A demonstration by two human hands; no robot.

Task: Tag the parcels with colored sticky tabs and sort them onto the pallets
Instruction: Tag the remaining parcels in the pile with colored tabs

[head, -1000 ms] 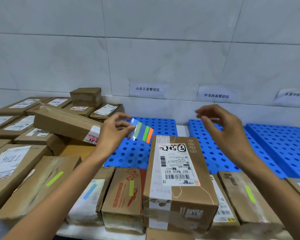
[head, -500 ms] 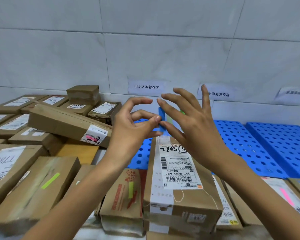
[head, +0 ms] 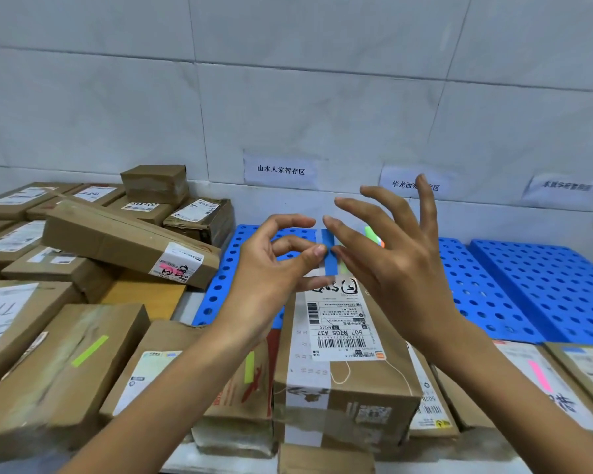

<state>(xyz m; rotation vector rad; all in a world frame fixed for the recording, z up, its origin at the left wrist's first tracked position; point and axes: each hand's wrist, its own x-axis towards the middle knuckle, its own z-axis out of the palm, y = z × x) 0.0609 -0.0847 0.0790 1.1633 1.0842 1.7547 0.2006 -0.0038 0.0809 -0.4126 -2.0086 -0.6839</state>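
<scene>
My left hand [head: 271, 268] pinches a clear sheet of sticky tabs [head: 329, 251] by its edge, with a blue tab facing me. My right hand [head: 391, 261] touches the same sheet from the right, thumb and forefinger at the blue tab and the other fingers spread. Green and orange tabs [head: 374, 236] peek out behind the right fingers. Both hands hover above a tall brown parcel [head: 343, 364] with a white shipping label. Blue perforated pallets [head: 514, 278] lie behind it along the wall.
Several brown parcels are piled at the left [head: 124, 241], some with green or pink tabs. A front row of parcels [head: 83, 354] runs along the near edge, one at the right with a pink tab [head: 540, 374]. Paper signs [head: 280, 170] hang on the tiled wall.
My right hand came in from the right and met the left hand at the tab sheet. The sheet turned so the blue tab faces me.
</scene>
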